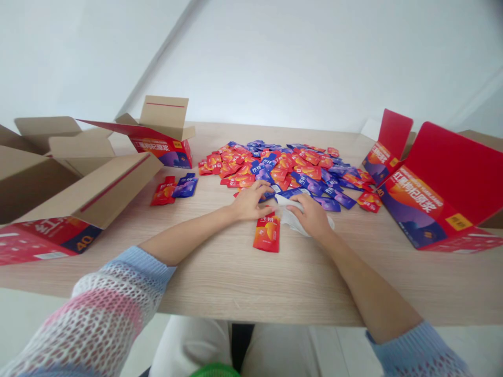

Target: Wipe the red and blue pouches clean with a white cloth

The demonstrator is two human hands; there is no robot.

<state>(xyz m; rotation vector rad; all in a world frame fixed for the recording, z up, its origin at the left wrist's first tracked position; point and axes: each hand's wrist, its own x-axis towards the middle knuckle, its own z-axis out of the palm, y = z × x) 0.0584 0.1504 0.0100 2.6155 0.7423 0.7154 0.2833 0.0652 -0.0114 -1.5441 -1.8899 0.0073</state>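
Note:
My right hand has its fingers closed on a thin white tissue, which is crumpled and trails under the palm. A blue-purple pouch lies just beyond those fingertips. My left hand rests low over the table, thumb and bent fingers apart, with the fingertips by another blue pouch at the near edge of the pile. Below the left thumb, a red pouch with an orange print lies flat, its top end partly covered by the hand.
Behind the hands spreads a heap of red and blue pouches. One red pouch and one blue pouch lie apart at left. Opened cartons stand left, back left and right. The table's front edge is near my lap.

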